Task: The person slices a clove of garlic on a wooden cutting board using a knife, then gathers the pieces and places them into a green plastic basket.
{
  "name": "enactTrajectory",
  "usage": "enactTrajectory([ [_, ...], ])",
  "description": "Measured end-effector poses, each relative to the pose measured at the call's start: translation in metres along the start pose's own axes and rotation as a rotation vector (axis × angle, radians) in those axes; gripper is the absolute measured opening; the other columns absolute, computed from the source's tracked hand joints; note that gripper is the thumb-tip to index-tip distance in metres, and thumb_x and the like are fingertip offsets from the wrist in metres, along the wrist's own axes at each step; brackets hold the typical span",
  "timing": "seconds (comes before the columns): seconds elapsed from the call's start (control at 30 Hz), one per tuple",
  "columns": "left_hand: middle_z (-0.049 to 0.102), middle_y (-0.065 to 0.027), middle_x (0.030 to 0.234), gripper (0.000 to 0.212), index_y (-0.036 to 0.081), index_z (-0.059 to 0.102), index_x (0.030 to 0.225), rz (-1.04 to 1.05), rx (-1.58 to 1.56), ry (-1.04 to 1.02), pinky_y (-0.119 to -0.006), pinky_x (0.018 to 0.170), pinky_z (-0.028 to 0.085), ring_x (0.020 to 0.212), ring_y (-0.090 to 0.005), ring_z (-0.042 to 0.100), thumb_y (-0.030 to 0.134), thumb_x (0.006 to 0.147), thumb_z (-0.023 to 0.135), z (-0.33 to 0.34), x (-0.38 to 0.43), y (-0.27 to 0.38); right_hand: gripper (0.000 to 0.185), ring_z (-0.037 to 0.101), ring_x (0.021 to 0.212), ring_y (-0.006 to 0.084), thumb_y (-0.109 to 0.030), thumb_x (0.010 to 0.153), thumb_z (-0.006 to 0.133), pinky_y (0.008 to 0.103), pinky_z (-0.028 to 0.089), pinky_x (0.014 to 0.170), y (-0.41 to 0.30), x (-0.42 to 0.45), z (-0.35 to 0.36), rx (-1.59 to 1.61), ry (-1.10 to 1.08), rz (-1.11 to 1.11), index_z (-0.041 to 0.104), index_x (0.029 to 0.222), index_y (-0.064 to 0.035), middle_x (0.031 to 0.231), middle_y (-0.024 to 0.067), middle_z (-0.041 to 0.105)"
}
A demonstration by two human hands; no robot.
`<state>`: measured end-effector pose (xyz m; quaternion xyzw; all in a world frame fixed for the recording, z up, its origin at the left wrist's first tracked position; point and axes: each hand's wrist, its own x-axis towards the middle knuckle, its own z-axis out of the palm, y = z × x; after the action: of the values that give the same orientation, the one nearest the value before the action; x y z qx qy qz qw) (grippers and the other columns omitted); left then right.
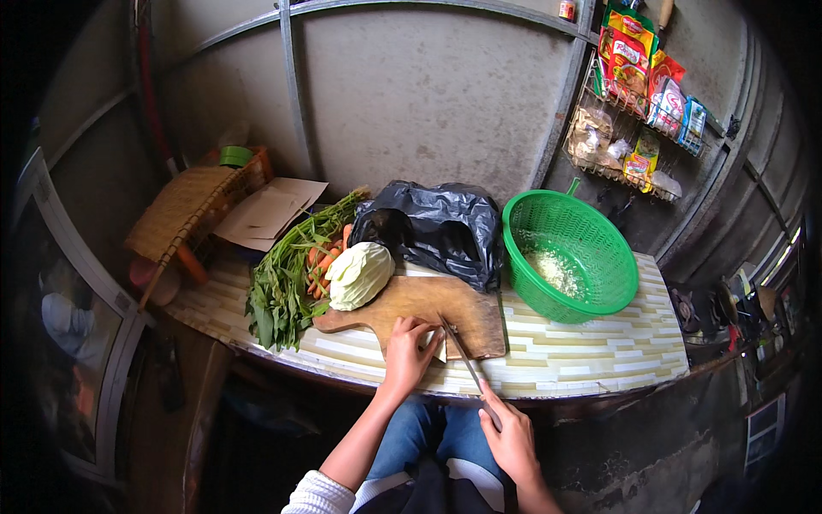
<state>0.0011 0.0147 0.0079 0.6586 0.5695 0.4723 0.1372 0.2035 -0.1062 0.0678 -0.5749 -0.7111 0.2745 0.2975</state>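
A wooden cutting board lies near the table's front edge. My left hand is on it, its fingers closed on a small pale piece, probably cabbage, partly hidden by the fingers. My right hand grips the handle of a kitchen knife, whose blade slants over the board just right of that piece. A pale green cabbage rests at the board's upper left. Beside it are carrots and a bunch of leafy greens. To the right, a green plastic colander holds shredded pale pieces.
A crumpled black plastic bag lies behind the board. Sheets of cardboard and an orange crate with a woven tray stand at the left. A wire rack with food packets hangs at the upper right.
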Motion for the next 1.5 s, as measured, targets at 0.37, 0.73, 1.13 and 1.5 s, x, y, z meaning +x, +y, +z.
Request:
enactTrajectory([
  [0.37,0.068,-0.0113,0.093,0.020,0.003,0.078,0.099,0.000,-0.004,0.007,-0.039,0.079,0.050,0.088,-0.0295,0.058,0.014,0.083,0.078,0.002,-0.002,-0.003,0.055,0.066,0.084,0.0465,-0.016,0.096,0.062,0.0521,0.053,0.073,0.010,-0.005,0.010,-0.110,-0.004,-0.051,0.049,0.149,-0.0224,0.095,0.0260,0.067],
  [0.73,0.066,-0.0131,0.092,0.017,0.002,0.076,0.097,0.001,-0.027,0.036,-0.041,0.077,0.049,0.088,-0.0318,0.058,0.013,0.084,0.076,0.003,-0.002,-0.005,0.052,0.066,0.103,0.0435,-0.007,0.094,0.064,0.0439,0.054,0.086,0.005,0.014,0.004,-0.095,-0.082,0.005,0.053,0.144,-0.0132,0.111,0.0265,0.068],
  [1.13,0.068,-0.0148,0.095,0.017,0.001,0.075,0.095,-0.015,-0.017,0.081,-0.042,0.081,0.050,0.092,-0.0344,0.060,0.012,0.083,0.077,0.004,-0.001,-0.008,0.051,0.066,0.102,0.0440,-0.011,0.095,0.063,0.0450,0.054,0.084,0.013,-0.005,0.007,0.068,0.042,-0.084,0.053,0.145,-0.0152,0.111,0.0275,0.068],
  [1.5,0.068,-0.0142,0.097,0.016,0.000,0.075,0.096,-0.040,-0.037,0.049,-0.041,0.082,0.050,0.093,-0.0340,0.060,0.012,0.084,0.076,0.002,-0.003,-0.007,0.052,0.066,0.107,0.0422,-0.007,0.094,0.063,0.0430,0.054,0.088,-0.004,0.001,0.005,-0.075,-0.084,0.018,0.052,0.145,-0.0107,0.114,0.0275,0.067],
])
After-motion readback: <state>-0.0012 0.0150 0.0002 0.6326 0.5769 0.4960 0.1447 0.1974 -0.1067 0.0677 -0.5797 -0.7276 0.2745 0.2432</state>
